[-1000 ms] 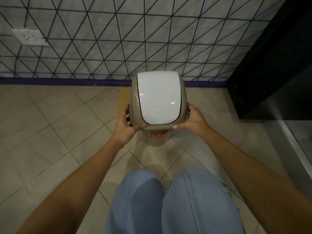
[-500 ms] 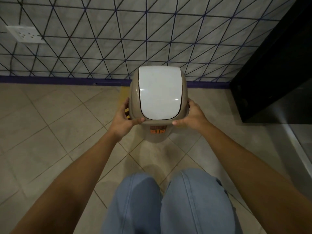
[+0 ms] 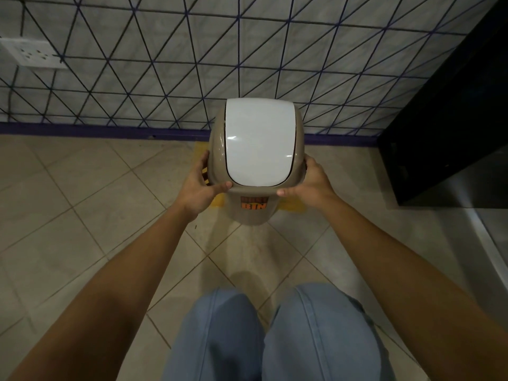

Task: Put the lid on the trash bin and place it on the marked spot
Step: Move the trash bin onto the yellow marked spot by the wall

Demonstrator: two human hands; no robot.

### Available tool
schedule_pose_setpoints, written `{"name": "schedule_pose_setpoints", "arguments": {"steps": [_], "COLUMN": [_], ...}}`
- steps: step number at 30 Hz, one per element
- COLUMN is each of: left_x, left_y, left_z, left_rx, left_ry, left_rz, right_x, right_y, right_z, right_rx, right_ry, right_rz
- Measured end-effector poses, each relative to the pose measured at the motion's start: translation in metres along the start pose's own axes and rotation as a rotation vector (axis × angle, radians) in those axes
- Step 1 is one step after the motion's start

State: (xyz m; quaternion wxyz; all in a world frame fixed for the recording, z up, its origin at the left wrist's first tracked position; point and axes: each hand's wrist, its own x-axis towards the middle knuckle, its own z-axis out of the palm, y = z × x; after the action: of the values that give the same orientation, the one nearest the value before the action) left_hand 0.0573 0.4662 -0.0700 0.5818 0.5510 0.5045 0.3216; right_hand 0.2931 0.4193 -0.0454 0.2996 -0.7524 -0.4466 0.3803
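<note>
A beige trash bin (image 3: pixel 254 213) with an orange "BIN" label stands upright near the wall. Its lid (image 3: pixel 259 141), a beige frame with a white swing flap, sits on top of it. My left hand (image 3: pixel 199 188) grips the lid's left side, thumb on the front rim. My right hand (image 3: pixel 312 182) grips the right side the same way. A yellow marked spot (image 3: pixel 292 205) on the floor shows at both sides under the bin; most of it is hidden by the bin and my hands.
A tiled wall with a purple baseboard (image 3: pixel 96 130) runs right behind the bin. A black cabinet (image 3: pixel 445 119) stands at the right. A white socket (image 3: pixel 34 53) is on the wall at upper left. My knees (image 3: pixel 275 334) are at the bottom.
Both hands have carried the bin with its lid away from me toward the wall, onto the yellow mark. The grip on the lid is unchanged.
</note>
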Motion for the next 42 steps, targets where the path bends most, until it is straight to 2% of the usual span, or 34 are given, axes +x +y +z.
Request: {"name": "schedule_pose_setpoints", "arguments": {"steps": [9, 14, 19, 23, 28, 32, 42], "left_x": [0.014, 0.019, 0.012, 0.007, 0.009, 0.021, 0.048], "left_y": [0.002, 0.005, 0.006, 0.006, 0.003, 0.002, 0.009], "left_z": [0.003, 0.009, 0.019, 0.023, 0.017, 0.013, 0.010], "left_rx": [0.011, 0.099, 0.347, 0.507, 0.578, 0.519, 0.596], "left_ry": [0.010, 0.130, 0.268, 0.325, 0.292, 0.232, 0.248], "left_rz": [0.023, 0.091, 0.320, 0.474, 0.461, 0.406, 0.423], "right_x": [0.012, 0.016, 0.010, 0.006, 0.006, 0.015, 0.040], "right_y": [-0.007, -0.009, -0.009, -0.007, -0.009, -0.013, -0.023], "right_z": [-0.002, -0.001, 0.005, 0.007, 0.008, 0.005, 0.006], "right_rx": [-0.043, -0.067, -0.086, -0.076, -0.085, -0.114, -0.152], "right_ry": [0.048, 0.059, 0.136, 0.126, 0.106, 0.103, 0.122], "right_rz": [-0.049, -0.045, -0.169, -0.245, -0.262, -0.259, -0.261]}}
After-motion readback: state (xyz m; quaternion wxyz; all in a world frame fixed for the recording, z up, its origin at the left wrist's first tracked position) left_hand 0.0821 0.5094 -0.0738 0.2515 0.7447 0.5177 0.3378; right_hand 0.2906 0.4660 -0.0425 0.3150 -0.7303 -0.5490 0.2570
